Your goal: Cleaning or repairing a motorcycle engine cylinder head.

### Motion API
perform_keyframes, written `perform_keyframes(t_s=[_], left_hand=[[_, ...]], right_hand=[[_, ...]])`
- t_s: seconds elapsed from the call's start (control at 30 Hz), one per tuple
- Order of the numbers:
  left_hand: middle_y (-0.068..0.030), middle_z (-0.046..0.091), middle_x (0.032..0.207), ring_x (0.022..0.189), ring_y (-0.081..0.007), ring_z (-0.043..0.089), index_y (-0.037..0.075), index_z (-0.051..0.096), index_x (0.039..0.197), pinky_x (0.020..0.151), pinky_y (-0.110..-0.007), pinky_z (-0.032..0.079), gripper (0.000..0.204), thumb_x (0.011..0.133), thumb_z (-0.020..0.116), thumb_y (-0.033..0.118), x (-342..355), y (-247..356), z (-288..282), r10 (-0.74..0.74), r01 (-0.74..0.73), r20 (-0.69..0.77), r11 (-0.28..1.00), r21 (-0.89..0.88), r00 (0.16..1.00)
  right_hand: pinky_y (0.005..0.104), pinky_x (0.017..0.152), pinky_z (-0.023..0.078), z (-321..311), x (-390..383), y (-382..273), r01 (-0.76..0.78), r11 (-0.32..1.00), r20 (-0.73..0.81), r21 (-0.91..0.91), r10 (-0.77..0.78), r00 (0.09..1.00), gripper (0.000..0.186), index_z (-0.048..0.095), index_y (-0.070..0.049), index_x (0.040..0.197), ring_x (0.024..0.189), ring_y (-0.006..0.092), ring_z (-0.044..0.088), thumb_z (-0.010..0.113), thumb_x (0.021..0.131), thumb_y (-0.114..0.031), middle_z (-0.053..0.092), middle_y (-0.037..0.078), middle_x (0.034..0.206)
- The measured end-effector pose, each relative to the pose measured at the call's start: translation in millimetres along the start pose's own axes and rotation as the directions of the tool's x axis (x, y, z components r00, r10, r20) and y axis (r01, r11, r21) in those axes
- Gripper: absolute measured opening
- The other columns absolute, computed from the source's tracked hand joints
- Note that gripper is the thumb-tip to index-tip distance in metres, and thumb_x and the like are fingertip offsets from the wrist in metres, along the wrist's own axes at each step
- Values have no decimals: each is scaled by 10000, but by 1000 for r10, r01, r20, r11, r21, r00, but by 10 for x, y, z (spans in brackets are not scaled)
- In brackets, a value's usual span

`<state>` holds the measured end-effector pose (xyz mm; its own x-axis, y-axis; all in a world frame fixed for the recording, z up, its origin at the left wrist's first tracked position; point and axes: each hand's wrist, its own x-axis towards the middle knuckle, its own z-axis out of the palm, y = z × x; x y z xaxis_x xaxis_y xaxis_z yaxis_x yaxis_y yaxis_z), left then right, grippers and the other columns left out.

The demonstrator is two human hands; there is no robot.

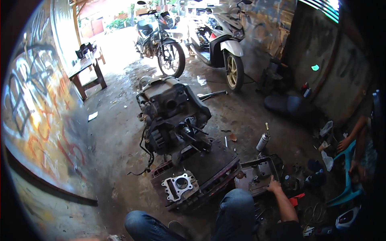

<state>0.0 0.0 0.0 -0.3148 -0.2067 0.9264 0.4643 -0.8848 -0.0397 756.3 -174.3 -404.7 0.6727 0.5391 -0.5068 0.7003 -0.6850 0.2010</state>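
Note:
My right hand (274,185) reaches into the right side of a shallow metal tray (252,188), fingers partly curled; whatever they hold is unclear. A sliver of skin at the lower left edge may be my left arm; those fingers are hidden. Left of the tray, a metal cylinder gasket plate or block (173,186) lies on a dark bench (213,160). Beyond it stands a greasy engine assembly (173,108) with hoses. A silver spray can (262,142) stands behind the tray. My jeans-clad knees show below.
Two motorbikes (169,58) (231,64) stand by the bright opening. A wooden table (84,68) and painted wall (44,120) are left. At right are a dark seat (285,104), another person's hand (343,144), a teal plastic stool (337,199) and scattered parts.

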Motion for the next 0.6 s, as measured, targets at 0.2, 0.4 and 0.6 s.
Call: perform_keyframes(t_s=[0.2, 0.4, 0.6], left_hand=[[-241, 537, 1536, 1315, -376, 625, 27, 705, 1207, 1082, -500, 556, 436, 1093, 460, 370, -642, -330, -434, -534, 542, 542, 824, 162, 649], [-238, 584, 1484, 1238, -313, 683, -15, 733, 1219, 1005, -413, 576, 454, 1137, 426, 309, -897, -208, -331, -825, 743, 502, 504, 441, 261], [-194, 670, 1428, 1210, -284, 723, -29, 635, 1434, 1016, -394, 573, 463, 1197, 438, 315, -1011, -675, -113, -687, 798, 582, 4, 602, -435]], right_hand=[[491, 1118, 570, 59, 436, -19, -146, 989, -48, 31, 147, 988, 1271, 230, -44, 1729, 1351, 384, 687, 952, 802, -531, 650, 231, 1516], [492, 1065, 604, 173, 451, 67, -107, 994, -136, -22, 103, 985, 942, 531, -49, 1517, 1269, 392, 731, 954, 807, -500, 723, 242, 1376], [490, 1034, 620, 294, 449, 159, -115, 993, -242, -11, 109, 964, 759, 629, -79, 1398, 1243, 382, 742, 960, 814, -433, 728, 198, 1348]])
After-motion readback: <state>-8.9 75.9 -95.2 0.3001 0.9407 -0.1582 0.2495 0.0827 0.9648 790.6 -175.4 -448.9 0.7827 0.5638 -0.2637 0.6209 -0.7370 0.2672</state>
